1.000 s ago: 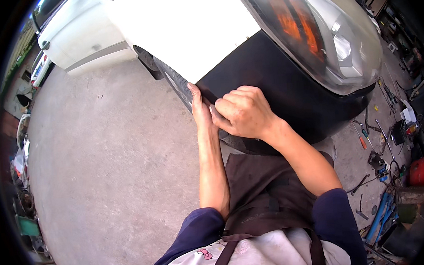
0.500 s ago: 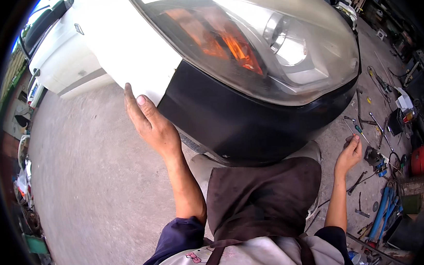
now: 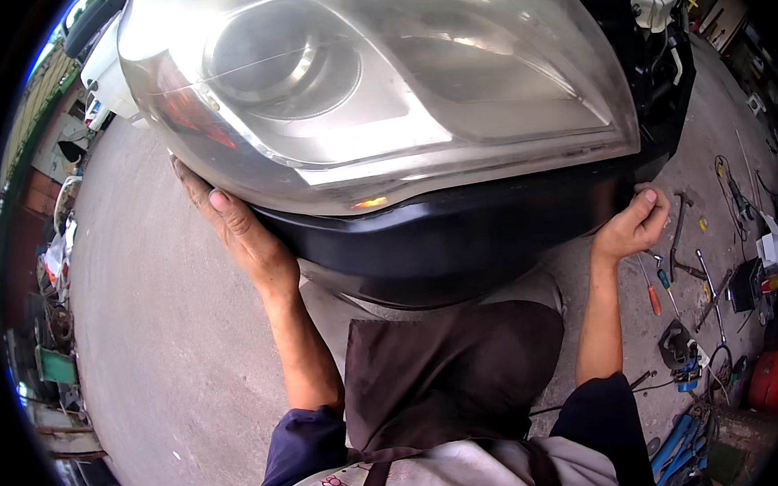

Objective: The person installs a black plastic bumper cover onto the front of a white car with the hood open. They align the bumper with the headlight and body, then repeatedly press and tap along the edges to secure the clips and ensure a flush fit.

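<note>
- Bumper and headlight assembly [image 3: 460,239], now held at both ends: the left hand [image 3: 237,230] is spread flat under the left end, fingers [image 3: 219,200] open against the dark underside just below the headlight lens [image 3: 380,92].
- The right hand [image 3: 630,226] has come up off the floor side and its fingers are curled closed around the right end of the black bumper edge.
- Half a second ago that right hand was down low near the tools and only the left touched the part; a second ago both hands were bunched together at one spot on the black edge. So, by my reading, the grip has widened to carry or steady the whole piece.
- The assembly now fills the upper view, much nearer the head than before, hanging above the dark apron [image 3: 450,373].
- Further out, screwdrivers [image 3: 655,293] and other tools lie scattered on the concrete floor [image 3: 164,346] toward its right edge; a red container [image 3: 776,375] sits at the far right.
</note>
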A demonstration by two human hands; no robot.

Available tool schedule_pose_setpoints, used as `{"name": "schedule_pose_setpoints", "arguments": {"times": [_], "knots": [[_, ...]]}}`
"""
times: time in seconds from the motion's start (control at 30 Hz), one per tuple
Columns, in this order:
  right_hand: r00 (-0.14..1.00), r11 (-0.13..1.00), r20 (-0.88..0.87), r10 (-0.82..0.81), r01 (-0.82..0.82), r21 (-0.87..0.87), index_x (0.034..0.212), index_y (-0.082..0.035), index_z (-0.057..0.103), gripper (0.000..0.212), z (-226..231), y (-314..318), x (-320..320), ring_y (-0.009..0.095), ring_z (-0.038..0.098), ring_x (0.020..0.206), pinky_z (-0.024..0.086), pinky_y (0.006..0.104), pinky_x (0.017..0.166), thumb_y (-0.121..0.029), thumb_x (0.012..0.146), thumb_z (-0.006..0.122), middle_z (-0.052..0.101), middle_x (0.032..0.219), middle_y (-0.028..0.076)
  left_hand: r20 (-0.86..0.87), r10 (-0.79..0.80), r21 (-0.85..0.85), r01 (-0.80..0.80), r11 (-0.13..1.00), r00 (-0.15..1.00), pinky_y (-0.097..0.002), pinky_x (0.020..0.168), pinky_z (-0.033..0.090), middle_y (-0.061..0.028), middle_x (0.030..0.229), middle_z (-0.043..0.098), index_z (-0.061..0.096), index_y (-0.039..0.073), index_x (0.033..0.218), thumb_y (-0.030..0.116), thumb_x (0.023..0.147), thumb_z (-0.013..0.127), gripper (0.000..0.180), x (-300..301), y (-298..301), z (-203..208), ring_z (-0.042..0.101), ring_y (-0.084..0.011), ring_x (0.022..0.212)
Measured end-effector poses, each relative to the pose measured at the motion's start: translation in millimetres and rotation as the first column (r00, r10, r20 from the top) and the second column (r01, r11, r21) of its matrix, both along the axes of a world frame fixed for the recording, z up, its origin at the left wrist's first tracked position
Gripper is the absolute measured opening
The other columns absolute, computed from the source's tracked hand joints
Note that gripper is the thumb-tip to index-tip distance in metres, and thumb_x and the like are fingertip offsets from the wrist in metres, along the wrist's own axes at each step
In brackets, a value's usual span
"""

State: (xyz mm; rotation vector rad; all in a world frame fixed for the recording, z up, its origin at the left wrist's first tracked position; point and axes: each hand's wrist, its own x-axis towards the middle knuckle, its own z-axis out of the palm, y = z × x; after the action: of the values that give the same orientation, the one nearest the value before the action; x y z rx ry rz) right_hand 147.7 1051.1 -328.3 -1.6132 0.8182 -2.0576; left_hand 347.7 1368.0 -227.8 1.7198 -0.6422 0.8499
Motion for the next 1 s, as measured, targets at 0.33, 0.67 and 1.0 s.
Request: {"name": "schedule_pose_setpoints", "arguments": {"times": [0.33, 0.67, 1.0], "knots": [[0.983, 0.953, -0.090, 0.159, -0.129, 0.273, 0.108, 0.005, 0.050, 0.022, -106.2, -62.1, -28.2, 0.022, 0.054, 0.082, 0.046, 0.0350, 0.072, -0.016, 0.101, 0.048, 0.056, 0.098, 0.014, -0.079, 0.236, 0.031, -0.234, 0.972, 0.969, -0.0407, 0.122, 0.014, -0.0226, 0.161, 0.018, 0.019, -0.007, 0.153, 0.048, 0.107, 0.026, 0.072, -70.8, -49.4, -18.1, 0.015, -0.0314, 0.150], [-0.138, -0.467, 0.989, -0.051, -0.872, -0.146, 0.144, -0.003, 0.044, 0.060, -301.4, 16.9, 11.3, 0.028, 0.039, 0.139, 0.025, 0.0456, 0.119, -0.043, 0.099, 0.043, 0.044, 0.151, 0.012, -0.117, 0.433, 0.137, -0.418, 0.898, 0.894, -0.0395, 0.122, 0.008, -0.0295, 0.159, 0.017, 0.020, -0.014, 0.149, 0.058, 0.104, 0.020, 0.085, -69.7, -64.6, -10.5, 0.012, -0.0363, 0.151], [-0.195, -0.435, 0.962, -0.193, -0.861, -0.262, 0.128, -0.010, 0.055, 0.047, -281.8, 20.9, 16.6, 0.028, 0.047, 0.127, 0.034, 0.0439, 0.110, -0.042, 0.100, 0.036, 0.054, 0.135, 0.008, -0.061, 0.541, 0.176, -0.525, 0.833, 0.839, -0.0431, 0.121, 0.016, -0.0373, 0.152, 0.026, 0.022, -0.019, 0.145, 0.062, 0.102, 0.015, 0.092, -82.1, -79.1, -1.0, 0.021, -0.0445, 0.146]]}}
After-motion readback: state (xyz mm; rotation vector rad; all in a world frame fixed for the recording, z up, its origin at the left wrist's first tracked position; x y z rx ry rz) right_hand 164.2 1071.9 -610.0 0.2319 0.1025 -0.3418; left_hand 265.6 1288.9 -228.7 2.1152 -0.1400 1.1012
